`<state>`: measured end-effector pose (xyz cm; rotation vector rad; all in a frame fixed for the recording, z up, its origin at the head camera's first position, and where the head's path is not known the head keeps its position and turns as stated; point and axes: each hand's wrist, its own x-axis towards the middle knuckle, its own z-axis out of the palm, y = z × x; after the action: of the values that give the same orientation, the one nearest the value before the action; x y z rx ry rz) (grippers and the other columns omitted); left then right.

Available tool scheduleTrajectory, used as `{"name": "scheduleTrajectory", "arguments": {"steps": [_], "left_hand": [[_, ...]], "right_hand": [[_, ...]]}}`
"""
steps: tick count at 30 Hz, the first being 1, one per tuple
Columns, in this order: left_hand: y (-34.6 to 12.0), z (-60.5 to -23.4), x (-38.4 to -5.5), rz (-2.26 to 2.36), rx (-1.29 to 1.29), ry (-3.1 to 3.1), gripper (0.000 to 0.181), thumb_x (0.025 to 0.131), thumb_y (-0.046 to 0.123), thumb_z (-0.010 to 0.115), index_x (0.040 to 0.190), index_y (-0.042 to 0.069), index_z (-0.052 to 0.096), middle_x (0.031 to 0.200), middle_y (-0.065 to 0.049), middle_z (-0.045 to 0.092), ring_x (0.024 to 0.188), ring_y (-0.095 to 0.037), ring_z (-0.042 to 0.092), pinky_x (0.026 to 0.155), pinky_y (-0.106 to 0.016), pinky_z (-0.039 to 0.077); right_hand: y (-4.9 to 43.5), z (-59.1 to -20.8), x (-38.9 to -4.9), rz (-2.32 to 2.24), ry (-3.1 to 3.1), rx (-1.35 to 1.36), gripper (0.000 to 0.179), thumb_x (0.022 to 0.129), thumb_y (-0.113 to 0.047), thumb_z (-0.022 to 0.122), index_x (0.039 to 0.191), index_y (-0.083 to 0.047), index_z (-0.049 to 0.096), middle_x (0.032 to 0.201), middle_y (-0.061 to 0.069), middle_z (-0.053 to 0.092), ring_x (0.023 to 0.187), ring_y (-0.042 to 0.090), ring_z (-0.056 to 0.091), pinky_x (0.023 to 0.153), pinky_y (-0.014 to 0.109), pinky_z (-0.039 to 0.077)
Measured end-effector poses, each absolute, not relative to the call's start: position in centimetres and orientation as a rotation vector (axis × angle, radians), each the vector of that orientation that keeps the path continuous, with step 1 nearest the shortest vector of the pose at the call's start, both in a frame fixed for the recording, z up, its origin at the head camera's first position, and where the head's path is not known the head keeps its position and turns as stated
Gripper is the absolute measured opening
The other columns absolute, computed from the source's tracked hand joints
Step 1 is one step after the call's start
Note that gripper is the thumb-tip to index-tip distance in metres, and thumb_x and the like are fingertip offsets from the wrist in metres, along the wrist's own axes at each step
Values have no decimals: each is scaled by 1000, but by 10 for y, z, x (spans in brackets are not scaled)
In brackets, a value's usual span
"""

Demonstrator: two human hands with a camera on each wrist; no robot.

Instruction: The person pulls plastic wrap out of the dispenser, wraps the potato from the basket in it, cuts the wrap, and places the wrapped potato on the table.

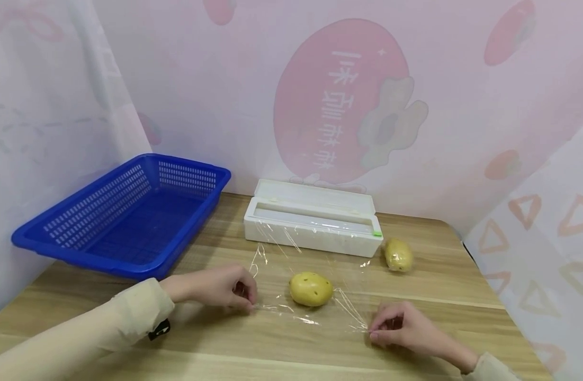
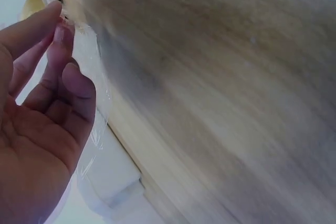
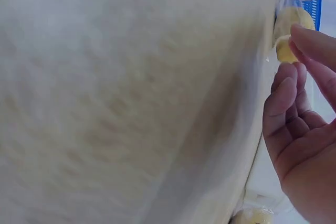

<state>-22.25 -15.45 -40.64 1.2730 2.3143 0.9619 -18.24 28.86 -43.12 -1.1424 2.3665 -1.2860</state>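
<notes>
A sheet of clear cling film [image 1: 308, 320] stretches from the slot of a long white dispenser box [image 1: 315, 237] toward me. My left hand [image 1: 224, 286] pinches its near left corner between thumb and finger. At the near right corner, my right hand [image 1: 407, 329] does the same. Between both hands, a yellow potato [image 1: 311, 289] overlaps the film in the head view. Close up in the left wrist view, the left hand's fingertips [image 2: 64, 27] meet on the film. The right wrist view shows the right thumb and finger together, the potato [image 3: 286, 50] beyond them.
A second potato [image 1: 397, 255], with shiny highlights, lies beside the box's right end. The box's lid [image 1: 315, 197] stands raised at the back. At the left is a blue plastic basket [image 1: 129, 227]. A printed cloth [image 1: 215, 95] hangs behind the wooden table [image 1: 291, 360].
</notes>
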Motion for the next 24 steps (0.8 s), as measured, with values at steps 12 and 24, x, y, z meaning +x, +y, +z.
{"name": "scheduleTrajectory", "arguments": {"steps": [12, 24], "left_hand": [[-163, -389, -226, 952, 1397, 2466, 7, 88, 8, 74, 87, 15, 73, 77, 15, 61, 68, -1, 54, 59, -22, 49], [-153, -395, -242, 958, 1197, 2689, 16, 87, 6, 73, 77, 17, 67, 69, 14, 59, 63, -3, 54, 58, -25, 49]], "right_hand": [[293, -414, -199, -1371, 2390, -1113, 10, 87, 0, 72, 91, -9, 74, 86, 3, 66, 74, 16, 59, 60, 30, 50], [284, -416, -212, -1378, 2360, -497, 18, 89, -18, 73, 94, -1, 70, 80, 16, 64, 64, 16, 57, 55, 28, 51]]}}
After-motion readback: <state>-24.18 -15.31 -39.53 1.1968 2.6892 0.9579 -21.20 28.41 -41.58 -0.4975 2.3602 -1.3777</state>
